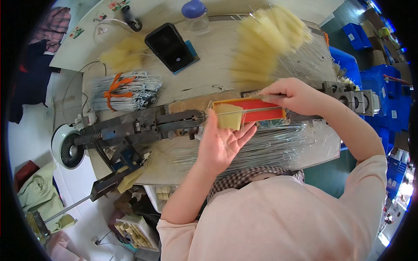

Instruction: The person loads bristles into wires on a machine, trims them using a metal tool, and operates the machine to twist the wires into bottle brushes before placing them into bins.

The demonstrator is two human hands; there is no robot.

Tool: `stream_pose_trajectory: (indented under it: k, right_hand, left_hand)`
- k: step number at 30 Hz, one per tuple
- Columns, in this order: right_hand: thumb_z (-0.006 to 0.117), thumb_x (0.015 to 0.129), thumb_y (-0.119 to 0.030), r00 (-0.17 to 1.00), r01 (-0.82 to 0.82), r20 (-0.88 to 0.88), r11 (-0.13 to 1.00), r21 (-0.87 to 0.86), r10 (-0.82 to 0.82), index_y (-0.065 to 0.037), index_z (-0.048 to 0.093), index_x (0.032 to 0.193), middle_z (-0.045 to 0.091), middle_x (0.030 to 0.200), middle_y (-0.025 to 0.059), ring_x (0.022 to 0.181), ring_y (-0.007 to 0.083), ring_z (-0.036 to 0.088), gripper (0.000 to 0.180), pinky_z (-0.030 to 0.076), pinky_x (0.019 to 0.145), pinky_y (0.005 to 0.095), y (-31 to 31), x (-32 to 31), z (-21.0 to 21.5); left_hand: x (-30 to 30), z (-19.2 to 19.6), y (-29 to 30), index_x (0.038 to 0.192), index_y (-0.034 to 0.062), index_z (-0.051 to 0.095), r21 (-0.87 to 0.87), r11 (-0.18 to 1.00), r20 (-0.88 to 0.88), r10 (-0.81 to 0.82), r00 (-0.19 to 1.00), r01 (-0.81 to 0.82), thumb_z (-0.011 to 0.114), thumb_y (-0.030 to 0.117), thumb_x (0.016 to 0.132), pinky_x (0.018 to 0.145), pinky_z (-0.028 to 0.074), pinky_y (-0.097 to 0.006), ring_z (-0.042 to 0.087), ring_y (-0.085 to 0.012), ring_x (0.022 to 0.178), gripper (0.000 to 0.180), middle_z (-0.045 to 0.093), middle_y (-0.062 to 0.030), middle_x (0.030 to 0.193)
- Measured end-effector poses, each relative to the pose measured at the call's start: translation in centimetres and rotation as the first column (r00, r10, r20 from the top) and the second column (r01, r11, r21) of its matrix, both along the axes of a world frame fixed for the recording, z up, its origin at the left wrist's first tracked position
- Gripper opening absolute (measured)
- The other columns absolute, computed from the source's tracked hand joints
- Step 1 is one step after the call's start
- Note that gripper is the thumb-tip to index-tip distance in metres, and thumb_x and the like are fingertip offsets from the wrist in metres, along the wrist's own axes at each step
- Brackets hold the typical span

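A shallow red tray (261, 114) with a yellow rim sits across the bench fixture in front of me. Yellow bristles (230, 118) lie in its left end, with thin metal wire (252, 109) running lengthwise over them. At that left end is my left hand (221, 145), palm up and open; its thumb is beside the bristles and its fingers stretch under the tray's near edge. My right hand (292, 95) reaches over the right end with its fingers pinched together at the far rim. What they hold is hidden.
A long metal machine (126, 130) extends left, near a small fan (69, 146). Loose wires (270, 148) cover the near bench. Beyond lie a tied wire bundle (126, 92), a phone (171, 47), a purple-lidded jar (196, 17) and yellow brushes (265, 43). Blue bins (385, 89) stand right.
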State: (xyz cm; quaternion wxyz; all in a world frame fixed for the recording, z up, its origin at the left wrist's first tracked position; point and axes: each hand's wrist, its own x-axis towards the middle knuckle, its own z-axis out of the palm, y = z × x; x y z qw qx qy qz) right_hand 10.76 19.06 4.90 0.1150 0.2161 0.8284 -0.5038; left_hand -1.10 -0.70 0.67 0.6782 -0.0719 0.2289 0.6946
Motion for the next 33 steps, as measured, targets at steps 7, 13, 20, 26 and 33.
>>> stream_pose_trajectory:
  k: [7, 13, 20, 26, 33]
  right_hand:
    - [0.058, 0.071, -0.003, 0.92, 0.155, -0.38, 0.804, 0.575, 0.095, -0.005, 0.059, 0.096, 0.056, 0.086, 0.008, 0.08, 0.0242, 0.054, 0.026, 0.042, 0.075, 0.0352, -2.5, 1.5, 2.3]
    - [0.064, 0.059, -0.013, 0.874, 0.106, -0.355, 0.583, 0.806, 0.332, -0.017, 0.062, 0.089, 0.05, 0.075, -0.0025, 0.074, 0.0165, 0.049, 0.031, 0.036, 0.072, 0.0336, -8.1, 0.1, 0.1]
    - [0.065, 0.062, -0.01, 0.843, 0.106, -0.399, 0.615, 0.781, 0.361, -0.018, 0.063, 0.086, 0.051, 0.071, -0.005, 0.07, 0.0164, 0.047, 0.025, 0.031, 0.077, 0.0359, -4.9, -1.4, 0.8]
    - [0.063, 0.065, -0.013, 0.908, -0.083, -0.17, 0.562, 0.823, 0.383, -0.017, 0.059, 0.079, 0.048, 0.071, -0.0046, 0.076, 0.0152, 0.048, 0.015, 0.034, 0.081, 0.0382, -2.5, 0.4, 1.7]
    - [0.062, 0.064, -0.012, 0.881, -0.07, -0.214, 0.564, 0.823, 0.421, -0.018, 0.059, 0.082, 0.047, 0.07, -0.0048, 0.075, 0.0145, 0.049, 0.019, 0.035, 0.081, 0.0369, -2.8, 0.5, 1.2]
  left_hand:
    - [0.5, -1.0, -0.4, 0.133, 0.0024, 0.027, 0.041, 0.997, -0.082, 0.075, 0.994, -0.072, 0.026, 0.071, 0.08, 0.105, 0.024, -0.043, 0.04, -0.0277, 0.121, 0.087, 0.039, -0.0137, 0.132]
    - [0.2, -1.2, -0.8, 0.134, 0.0032, 0.026, 0.112, 0.992, 0.003, 0.064, 0.998, -0.064, 0.024, 0.072, 0.079, 0.104, 0.024, -0.046, 0.039, -0.03, 0.121, 0.089, 0.04, -0.0154, 0.131]
    - [-0.1, -0.8, -0.5, 0.135, 0.0025, 0.025, 0.139, 0.99, 0.009, 0.037, 0.999, -0.038, 0.024, 0.071, 0.08, 0.105, 0.02, -0.048, 0.036, -0.035, 0.123, 0.087, 0.04, -0.0176, 0.131]
    - [0.0, -0.4, -0.2, 0.135, 0.0014, 0.025, 0.078, 0.995, -0.007, 0.059, 0.998, -0.058, 0.027, 0.068, 0.082, 0.106, 0.019, -0.048, 0.035, -0.0375, 0.123, 0.085, 0.035, -0.0189, 0.135]
    - [-0.1, -0.5, -0.4, 0.134, 0.0007, 0.025, 0.05, 0.995, -0.054, 0.091, 0.994, -0.089, 0.021, 0.067, 0.083, 0.103, 0.025, -0.045, 0.041, -0.0351, 0.119, 0.084, 0.038, -0.0179, 0.132]
